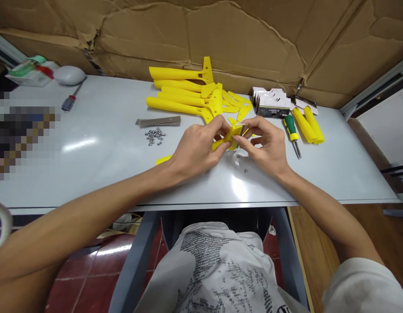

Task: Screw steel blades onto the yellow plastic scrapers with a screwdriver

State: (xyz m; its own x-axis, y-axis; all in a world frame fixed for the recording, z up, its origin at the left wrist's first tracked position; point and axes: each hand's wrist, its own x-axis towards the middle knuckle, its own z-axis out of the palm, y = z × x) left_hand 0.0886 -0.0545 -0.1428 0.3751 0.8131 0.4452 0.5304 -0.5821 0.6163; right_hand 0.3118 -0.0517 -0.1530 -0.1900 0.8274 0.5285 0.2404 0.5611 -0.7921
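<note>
My left hand (199,145) is closed around a yellow plastic scraper (234,131) just below its wide head. Its handle seems to run under my left wrist, where a yellow end (163,160) shows. With thumb and fingers my right hand (268,143) pinches a thin metal blade (243,129) against the head's right edge. Fingers partly hide where blade and plastic meet. A small screw (246,171) lies on the table below my right hand. Farther left are a pile of screws (155,135) and a stack of metal blades (159,122).
Several yellow scraper handles (178,103) and flat yellow pieces (236,104) lie behind my hands. To the right are small boxes (272,104), a green-yellow screwdriver (291,129) and yellow tubes (307,125). Another screwdriver (69,102) rests left. Cardboard (221,39) backs the table (100,169).
</note>
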